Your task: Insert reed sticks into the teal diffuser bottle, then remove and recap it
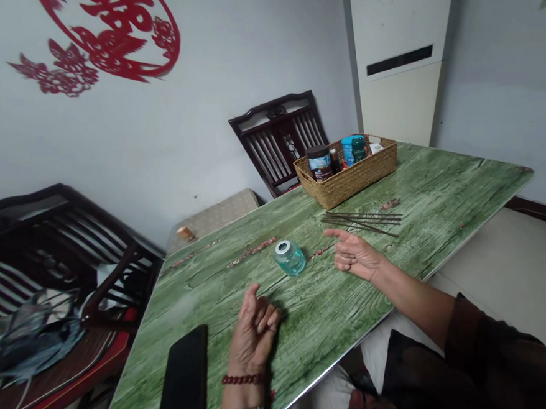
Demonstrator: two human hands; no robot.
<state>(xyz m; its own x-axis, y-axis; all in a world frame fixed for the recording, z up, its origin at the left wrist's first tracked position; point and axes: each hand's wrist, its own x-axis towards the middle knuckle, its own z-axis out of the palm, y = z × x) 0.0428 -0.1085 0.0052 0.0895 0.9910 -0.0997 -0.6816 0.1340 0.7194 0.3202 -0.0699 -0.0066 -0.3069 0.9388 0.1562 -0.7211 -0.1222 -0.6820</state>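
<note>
From my remote station, I looked down through the head camera on a green wood-grain tabletop (434,196), and neither hand gripped anything. The right hand (355,255) had its index finger extended and its other fingers loosely curled, while the left hand (254,333) stood on its edge with its fingers half curled around nothing. Between them stood a small teal glass bottle with a silver metal collar (290,257), upright and touching neither hand. Past the right fingertip lay a loose group of thin dark reed sticks (361,223), just in front of a woven wicker basket (346,177). I judged the bottle the weak spot: it looked light, so a careless sweep of the right hand could have tipped it and spilled any contents, which I could not make out. A brush could have scattered the sticks, and a hard pinch could have snapped one. A black smartphone (185,382) lay beside the left hand near the table's edge, where a clumsy wrist movement could have knocked it off.
</note>
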